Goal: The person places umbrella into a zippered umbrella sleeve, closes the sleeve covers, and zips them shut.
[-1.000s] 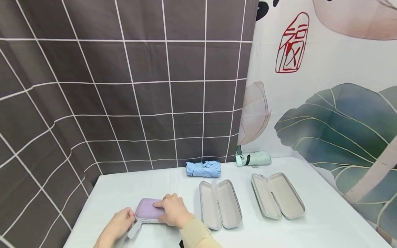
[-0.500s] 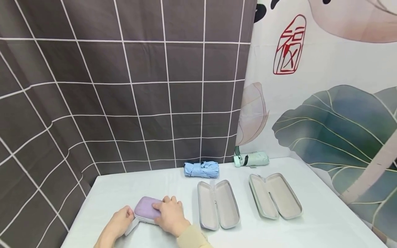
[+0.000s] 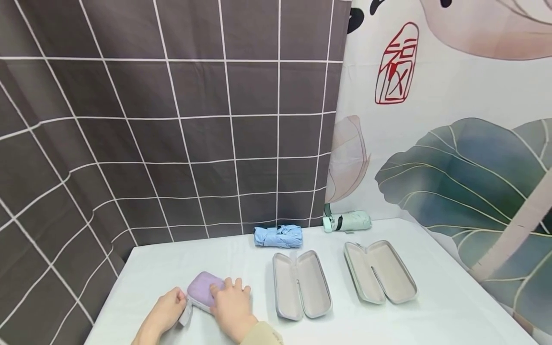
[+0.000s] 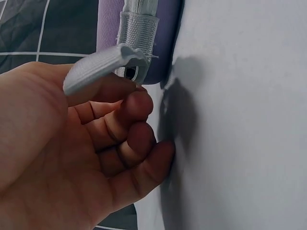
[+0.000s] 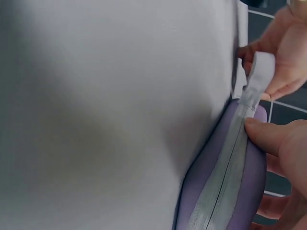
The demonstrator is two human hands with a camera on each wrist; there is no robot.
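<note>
Here, right grip (image 3: 233, 304) clasping purple case (image 3: 201, 287), left grip (image 3: 168, 307) curled by strap (image 5: 262, 73), hold unclear

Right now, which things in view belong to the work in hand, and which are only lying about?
Work in hand:
purple case, held by the right grip
its grey strap

Apparently just lying about:
blue folded umbrella
green folded umbrella
left open case
right open case

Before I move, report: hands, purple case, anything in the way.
Left hand at the strap, hold unclear; right hand gripping purple case. Purple case looks closed, on the table. Nearest open case lies apart, to the right; no obstruction seen.
</note>
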